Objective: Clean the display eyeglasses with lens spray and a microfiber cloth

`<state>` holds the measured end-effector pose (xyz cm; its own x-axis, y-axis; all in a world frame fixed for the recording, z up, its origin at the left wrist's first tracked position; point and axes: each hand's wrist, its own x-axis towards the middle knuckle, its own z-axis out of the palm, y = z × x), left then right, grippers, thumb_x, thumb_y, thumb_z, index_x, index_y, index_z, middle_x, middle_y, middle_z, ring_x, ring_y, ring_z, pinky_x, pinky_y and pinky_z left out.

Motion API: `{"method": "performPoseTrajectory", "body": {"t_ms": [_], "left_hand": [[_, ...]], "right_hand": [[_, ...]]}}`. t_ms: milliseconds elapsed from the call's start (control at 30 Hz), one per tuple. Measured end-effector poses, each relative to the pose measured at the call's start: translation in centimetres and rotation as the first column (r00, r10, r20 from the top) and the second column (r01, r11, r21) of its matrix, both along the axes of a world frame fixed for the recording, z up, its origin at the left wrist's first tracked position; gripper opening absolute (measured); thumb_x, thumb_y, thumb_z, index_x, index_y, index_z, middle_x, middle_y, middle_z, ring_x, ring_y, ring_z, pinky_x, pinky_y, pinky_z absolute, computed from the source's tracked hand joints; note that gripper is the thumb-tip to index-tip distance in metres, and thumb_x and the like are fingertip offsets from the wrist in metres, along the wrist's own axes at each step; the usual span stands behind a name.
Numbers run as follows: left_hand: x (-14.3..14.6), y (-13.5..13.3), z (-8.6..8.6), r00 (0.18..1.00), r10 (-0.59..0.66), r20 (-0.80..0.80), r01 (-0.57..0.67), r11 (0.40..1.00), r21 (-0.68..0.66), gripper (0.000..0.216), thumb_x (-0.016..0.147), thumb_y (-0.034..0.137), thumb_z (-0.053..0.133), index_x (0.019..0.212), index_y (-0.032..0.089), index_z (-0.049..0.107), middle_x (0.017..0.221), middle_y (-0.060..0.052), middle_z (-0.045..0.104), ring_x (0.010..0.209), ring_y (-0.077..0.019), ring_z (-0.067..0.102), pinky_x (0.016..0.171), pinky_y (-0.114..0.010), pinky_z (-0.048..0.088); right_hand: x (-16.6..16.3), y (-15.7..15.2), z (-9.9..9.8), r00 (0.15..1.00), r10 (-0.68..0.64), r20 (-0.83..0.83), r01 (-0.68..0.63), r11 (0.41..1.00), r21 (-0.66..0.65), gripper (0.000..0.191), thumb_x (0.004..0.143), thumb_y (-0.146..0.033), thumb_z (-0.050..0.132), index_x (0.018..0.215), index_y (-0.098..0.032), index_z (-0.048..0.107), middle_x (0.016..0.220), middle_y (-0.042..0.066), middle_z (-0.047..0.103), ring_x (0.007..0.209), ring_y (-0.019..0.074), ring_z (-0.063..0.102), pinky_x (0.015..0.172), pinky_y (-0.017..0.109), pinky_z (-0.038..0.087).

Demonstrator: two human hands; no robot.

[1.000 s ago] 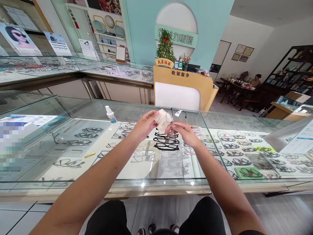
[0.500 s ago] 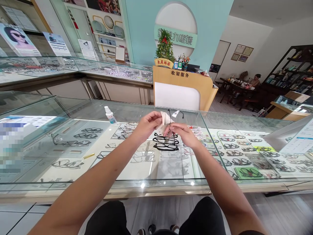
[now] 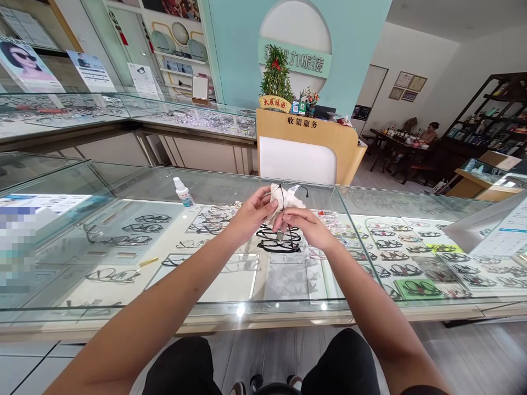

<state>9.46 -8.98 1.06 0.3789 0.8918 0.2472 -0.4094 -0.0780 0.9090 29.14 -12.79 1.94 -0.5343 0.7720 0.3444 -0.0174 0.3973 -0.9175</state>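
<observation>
My left hand (image 3: 260,208) is closed on a crumpled white cloth (image 3: 288,198), its thumb pressing the cloth from the near side. My right hand (image 3: 303,224) pinches a pair of glasses (image 3: 282,192) just beside the cloth. One dark temple arm sticks up in front of the cloth, and another tip shows to its right. Fingers and cloth hide most of the frame and lenses. Black-framed glasses (image 3: 279,246) rest on the glass counter right below my hands. A white spray bottle (image 3: 183,192) stands upright to the left of my left hand.
The glass display counter (image 3: 230,303) spans the view, with many spectacle frames inside. A yellow stick-like item (image 3: 149,261) lies at left. A leaning printed card (image 3: 504,230) is at right. Beyond stands a wooden cashier desk (image 3: 302,123); a person (image 3: 430,134) sits far right.
The white cloth has spread out to the right behind the temple arm, above my right hand. Both hands remain close together in nearly the same place, and the view has shifted slightly.
</observation>
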Motion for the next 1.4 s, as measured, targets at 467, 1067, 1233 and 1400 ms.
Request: {"method": "performPoseTrajectory", "body": {"t_ms": [467, 1067, 1233, 1400], "left_hand": [[0.1, -0.9, 0.2, 0.974, -0.219, -0.056, 0.222, 0.974, 0.052, 0.045, 0.090, 0.061, 0.086, 0.090, 0.022, 0.063, 0.053, 0.000, 0.063, 0.059, -0.0213, 0.067, 0.068, -0.034, 0.057], [0.4, -1.1, 0.1, 0.998, -0.053, -0.034, 0.054, 0.997, 0.047, 0.052, 0.094, 0.072, 0.075, 0.080, 0.022, 0.068, 0.049, 0.000, 0.059, 0.048, -0.0208, 0.059, 0.062, -0.038, 0.055], [-0.9, -0.1, 0.6, 0.995, -0.081, -0.063, 0.085, 0.995, 0.050, 0.052, 0.085, 0.067, 0.088, 0.081, 0.018, 0.072, 0.071, -0.006, 0.072, 0.067, -0.0233, 0.069, 0.067, -0.036, 0.055], [-1.4, 0.0, 0.9, 0.970, -0.217, -0.113, 0.230, 0.965, 0.122, 0.043, 0.086, 0.051, 0.093, 0.099, 0.015, 0.073, 0.078, -0.008, 0.076, 0.075, -0.0237, 0.075, 0.066, -0.031, 0.053]], "right_hand": [[-0.1, 0.5, -0.4, 0.999, 0.033, -0.012, -0.034, 0.998, -0.057, 0.042, 0.106, -0.050, 0.060, 0.085, -0.021, 0.082, 0.092, 0.006, 0.078, 0.086, 0.0205, 0.060, 0.085, 0.034, 0.047], [-0.6, 0.2, -0.9, 0.999, 0.001, 0.050, 0.004, 0.995, -0.103, 0.039, 0.104, -0.037, 0.051, 0.085, -0.022, 0.082, 0.096, 0.003, 0.078, 0.089, 0.0194, 0.062, 0.096, 0.033, 0.049], [0.0, 0.4, -0.5, 0.996, -0.081, -0.035, 0.077, 0.992, -0.098, 0.035, 0.100, -0.034, 0.056, 0.079, -0.020, 0.082, 0.089, 0.005, 0.079, 0.086, 0.0196, 0.063, 0.089, 0.033, 0.051], [0.4, 0.6, 0.0, 0.991, -0.103, -0.089, 0.093, 0.990, -0.106, 0.036, 0.095, -0.031, 0.056, 0.075, -0.018, 0.083, 0.085, 0.007, 0.081, 0.080, 0.0196, 0.062, 0.084, 0.033, 0.051]]}}
